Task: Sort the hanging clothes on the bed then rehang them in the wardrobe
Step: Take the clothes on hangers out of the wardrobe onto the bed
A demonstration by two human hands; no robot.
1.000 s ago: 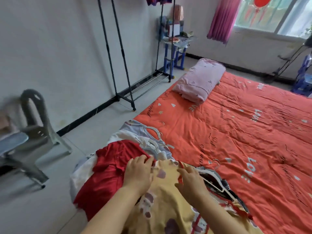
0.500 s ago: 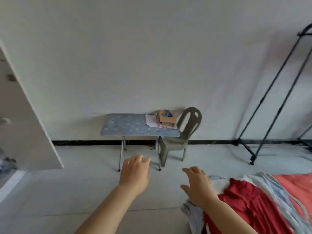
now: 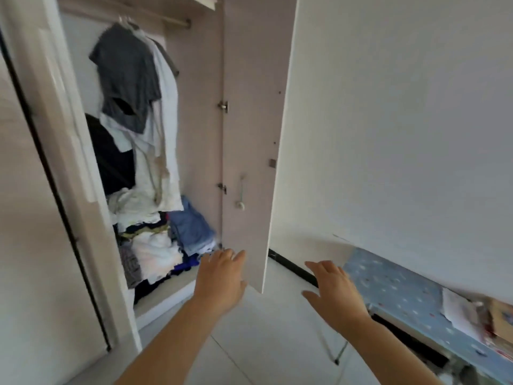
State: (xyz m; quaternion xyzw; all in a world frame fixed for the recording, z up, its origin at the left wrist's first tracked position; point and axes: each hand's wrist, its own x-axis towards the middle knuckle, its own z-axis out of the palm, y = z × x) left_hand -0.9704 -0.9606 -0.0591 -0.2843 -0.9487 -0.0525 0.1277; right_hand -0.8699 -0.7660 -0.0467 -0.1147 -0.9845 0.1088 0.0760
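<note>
No writing can be read anywhere from where I stand. The box (image 3: 502, 319) on the table (image 3: 394, 287) is too blurred to tell whether it carries any lettering.

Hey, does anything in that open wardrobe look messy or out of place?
Yes. The grey shirt hangs bunched and crooked over the white garment on the rail. Below them, a loose heap of clothes is piled unevenly on the wardrobe floor, not neatly folded.
</note>
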